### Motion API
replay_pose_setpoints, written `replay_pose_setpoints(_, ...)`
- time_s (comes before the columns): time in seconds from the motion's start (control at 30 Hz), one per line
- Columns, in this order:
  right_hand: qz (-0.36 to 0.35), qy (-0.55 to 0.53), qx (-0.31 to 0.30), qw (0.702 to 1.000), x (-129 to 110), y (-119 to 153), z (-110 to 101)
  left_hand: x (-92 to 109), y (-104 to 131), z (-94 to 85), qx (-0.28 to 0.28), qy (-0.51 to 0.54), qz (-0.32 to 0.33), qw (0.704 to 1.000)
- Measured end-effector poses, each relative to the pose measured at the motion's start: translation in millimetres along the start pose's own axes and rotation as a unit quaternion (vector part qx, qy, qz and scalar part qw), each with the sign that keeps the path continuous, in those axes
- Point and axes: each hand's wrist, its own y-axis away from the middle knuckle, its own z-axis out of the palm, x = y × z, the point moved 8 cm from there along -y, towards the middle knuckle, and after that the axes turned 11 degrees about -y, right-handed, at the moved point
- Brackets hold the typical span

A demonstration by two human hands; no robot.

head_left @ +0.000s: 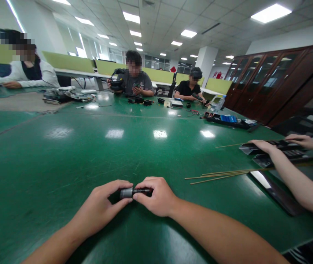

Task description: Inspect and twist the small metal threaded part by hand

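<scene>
Near the front of the green table, my left hand [105, 200] pinches a short grey metal cylinder [126, 193] between thumb and fingers. From the cylinder's right end runs a thin dark ribbed shaft [141, 190], and my right hand [156, 196] closes its thumb and fingers around it. The two hands almost meet where cylinder and shaft join. Both pieces lie in line, roughly level, just over the tabletop. Whether they are one part or two I cannot tell. My right fingers partly cover the shaft's far end.
At the right, another person's hands [265, 146] rest on black channel-shaped parts [283, 158]. Several thin brass-coloured rods [219, 175] and a dark flat panel [277, 192] lie beside them. Across the table [90, 154] sit three people among electronics, a bottle [220, 104] and a black tray [229, 120].
</scene>
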Motion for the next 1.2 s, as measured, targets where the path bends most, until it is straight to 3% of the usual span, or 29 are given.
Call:
replay_pose_setpoints(0.63, -0.006, 0.0, 0.019, 1.0, -6, 1, -3, 3, 2, -6.6, 0.023, -0.023, 0.013, 0.999)
replay_pose_setpoints(1.2, -0.004, -0.006, 0.025, 1.0, -5, 0, -7, -7, 4, -4.2, 0.013, -0.022, -0.005, 1.0)
